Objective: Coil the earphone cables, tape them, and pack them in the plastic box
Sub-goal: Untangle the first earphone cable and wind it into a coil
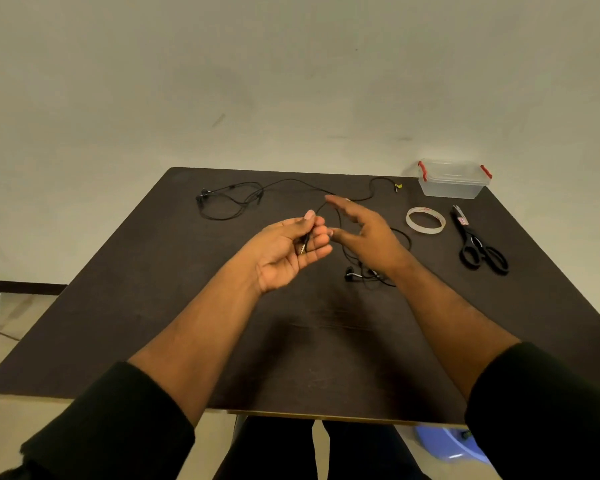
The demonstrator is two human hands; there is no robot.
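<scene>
1. Two hands were held up over the dark table, with the plug end of one earphone cable between them.
2. That plug end was gripped by the left hand, fingers curled round it and thumb pressed on top; the cable rose from the grip and ran behind the right hand.
3. The right hand was seen with straight fingers and nothing clearly held; whether the cable was touched by it could not be told.
4. The earbuds of this cable were lying on the table just beyond the right wrist, so slack was left to be gathered.
5. Coiling would probably be done best if the plug were kept pinned in the left hand and even loops were laid over its fingers, without twist.
6. Farther off, the tape roll and scissors were set to the right, near each other.
7. A second earphone cable was left uncoiled at the far side, and the plastic box was placed at the far right corner.
</scene>
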